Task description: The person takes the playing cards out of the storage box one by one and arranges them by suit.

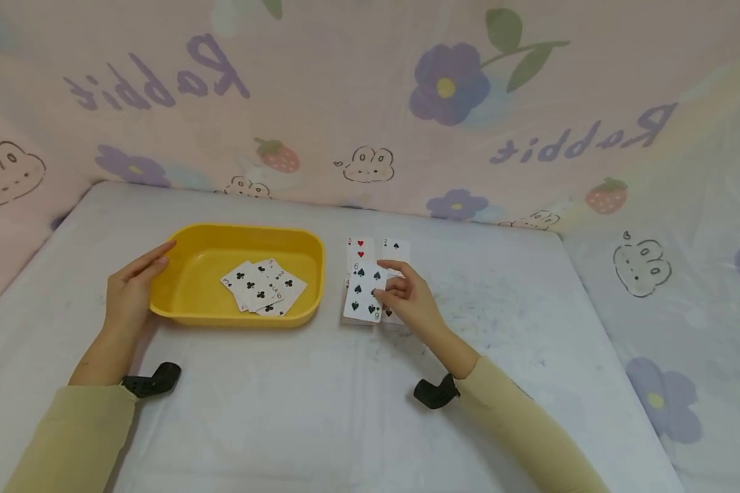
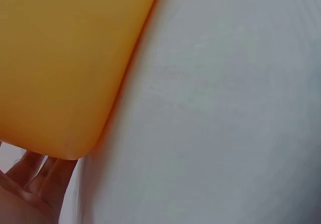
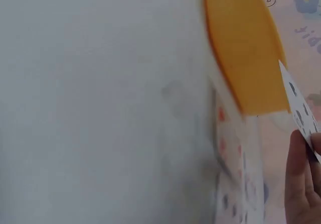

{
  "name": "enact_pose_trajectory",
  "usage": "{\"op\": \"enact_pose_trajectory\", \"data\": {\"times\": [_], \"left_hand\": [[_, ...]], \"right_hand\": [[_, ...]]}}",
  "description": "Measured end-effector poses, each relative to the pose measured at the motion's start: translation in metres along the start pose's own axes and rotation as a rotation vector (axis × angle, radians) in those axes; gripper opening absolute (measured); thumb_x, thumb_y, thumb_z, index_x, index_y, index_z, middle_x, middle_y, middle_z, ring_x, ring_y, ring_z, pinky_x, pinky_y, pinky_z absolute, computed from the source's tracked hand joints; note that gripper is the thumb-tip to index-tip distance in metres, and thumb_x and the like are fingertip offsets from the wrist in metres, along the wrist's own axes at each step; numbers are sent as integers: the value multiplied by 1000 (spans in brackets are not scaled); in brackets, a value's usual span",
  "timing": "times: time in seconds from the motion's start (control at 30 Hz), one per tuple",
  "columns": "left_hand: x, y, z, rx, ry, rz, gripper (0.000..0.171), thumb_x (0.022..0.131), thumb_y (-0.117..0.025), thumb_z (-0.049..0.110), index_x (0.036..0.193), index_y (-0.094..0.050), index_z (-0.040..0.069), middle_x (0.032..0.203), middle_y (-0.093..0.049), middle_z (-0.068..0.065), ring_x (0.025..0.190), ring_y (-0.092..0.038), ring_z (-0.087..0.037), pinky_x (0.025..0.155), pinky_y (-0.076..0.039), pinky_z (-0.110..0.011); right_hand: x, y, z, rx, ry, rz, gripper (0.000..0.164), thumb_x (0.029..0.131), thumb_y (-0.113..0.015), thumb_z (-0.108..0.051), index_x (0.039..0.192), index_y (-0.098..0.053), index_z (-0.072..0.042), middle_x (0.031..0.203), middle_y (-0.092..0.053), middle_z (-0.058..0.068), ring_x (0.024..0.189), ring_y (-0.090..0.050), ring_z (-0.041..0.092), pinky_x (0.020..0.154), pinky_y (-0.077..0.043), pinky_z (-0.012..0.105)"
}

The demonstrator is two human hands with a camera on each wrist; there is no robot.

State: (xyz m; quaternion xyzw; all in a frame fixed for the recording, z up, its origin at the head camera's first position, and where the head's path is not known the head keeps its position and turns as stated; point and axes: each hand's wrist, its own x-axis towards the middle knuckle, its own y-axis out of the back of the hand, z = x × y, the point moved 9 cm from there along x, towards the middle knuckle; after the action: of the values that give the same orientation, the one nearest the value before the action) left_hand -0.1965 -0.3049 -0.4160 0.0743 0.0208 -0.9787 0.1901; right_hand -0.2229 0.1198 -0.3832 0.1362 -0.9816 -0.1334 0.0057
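We pinch one playing card (image 1: 364,298), the six of spades, between the thumb and fingers of the right hand (image 1: 414,296), the fingertips close together at its right edge. The right wrist view shows this card raised and tilted over the table, its spades in sight. Below it lie more cards on the table, partly covered: we make out a heart card (image 1: 360,248) at the upper left and, just beside it, a spade card (image 1: 397,248); the rest are too hidden for us to read.

To the left of these cards, near but apart, stands a yellow tray (image 1: 188,281). Our left hand (image 1: 128,291) touches its left end, fingers nearly straight and slightly spread, the tips at the rim; it has hold of no card. Inside the tray, toward its right side, a few club cards (image 1: 257,287) overlap in a loose heap, face up.

Black wrist devices (image 1: 154,381) sit below both hands, beside pale yellow sleeves (image 1: 74,431). Everything lies on a white table (image 1: 290,411), with a flowered curtain (image 1: 321,89) behind.
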Motion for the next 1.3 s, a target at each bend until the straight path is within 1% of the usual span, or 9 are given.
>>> {"op": "enact_pose_trajectory", "data": {"times": [0.07, 0.23, 0.47, 0.57, 0.67, 0.77, 0.9, 1.07, 1.3], "left_hand": [[1, 1, -1, -8, 1, 1, 39, 94, -61, 32, 131, -60, 22, 122, -60, 28, 135, -35, 2, 108, -25, -5], [1, 1, 0, -28, -6, -9, 39, 94, -61, 31, 132, -60, 21, 117, -62, 30, 135, -35, 2, 107, -25, -5], [2, 0, 2, -37, -30, -11, 37, 94, -61, 28, 131, -61, 19, 110, -64, 31, 133, -38, 2, 105, -27, -4], [3, 1, 2, -50, -34, -13, 37, 94, -61, 28, 130, -61, 19, 110, -64, 31, 133, -38, 2, 106, -26, -4], [3, 0, 2, -61, -29, -17, 37, 95, -60, 28, 131, -61, 19, 111, -64, 30, 134, -37, 2, 107, -25, -4], [3, 1, 1, -40, -19, -10, 39, 94, -61, 30, 131, -60, 19, 112, -63, 31, 134, -36, 2, 108, -25, -5], [2, 1, 1, -45, -17, -8, 37, 94, -61, 29, 130, -61, 20, 112, -63, 31, 133, -37, 2, 107, -25, -4], [2, 0, 0, -69, -26, -26, 37, 95, -60, 28, 131, -60, 20, 115, -63, 29, 134, -36, 2, 108, -24, -5], [3, -1, -1, -20, -23, -28, 40, 95, -60, 32, 133, -59, 21, 125, -60, 26, 137, -33, 1, 110, -22, -7]], "right_hand": [[-8, 4, 8, -25, -6, -18, 50, 87, -65, -1, 134, -49, -8, 74, -58, 2, 65, -57, 16, 60, -53, 28], [-27, 10, 23, -78, 0, -69, 49, 86, -66, 0, 132, -49, -2, 73, -61, 5, 62, -58, 14, 58, -52, 25], [-49, 17, 32, -134, -10, -111, 48, 85, -66, 2, 130, -49, 0, 74, -63, 13, 60, -58, 14, 55, -47, 22], [-55, 18, 34, -167, -15, -117, 48, 85, -66, 2, 129, -49, 1, 72, -63, 15, 59, -58, 15, 55, -47, 22], [-60, 21, 36, -194, -20, -104, 47, 83, -66, 4, 128, -50, 1, 73, -62, 17, 59, -57, 14, 56, -48, 22], [-64, 24, 37, -222, -40, -74, 47, 81, -69, 4, 125, -53, 2, 82, -61, 18, 63, -59, 11, 57, -52, 22], [-68, 27, 38, -292, -46, -40, 45, 78, -72, 3, 121, -57, 1, 93, -58, 15, 70, -59, 8, 61, -54, 21], [-71, 27, 33, -414, 5, -11, 43, 76, -75, 3, 117, -62, -2, 95, -55, 11, 75, -58, 10, 65, -54, 19], [-72, 26, 30, -503, 30, -2, 41, 75, -77, 0, 114, -65, -4, 97, -54, 12, 72, -53, 13, 63, -48, 19]]}}
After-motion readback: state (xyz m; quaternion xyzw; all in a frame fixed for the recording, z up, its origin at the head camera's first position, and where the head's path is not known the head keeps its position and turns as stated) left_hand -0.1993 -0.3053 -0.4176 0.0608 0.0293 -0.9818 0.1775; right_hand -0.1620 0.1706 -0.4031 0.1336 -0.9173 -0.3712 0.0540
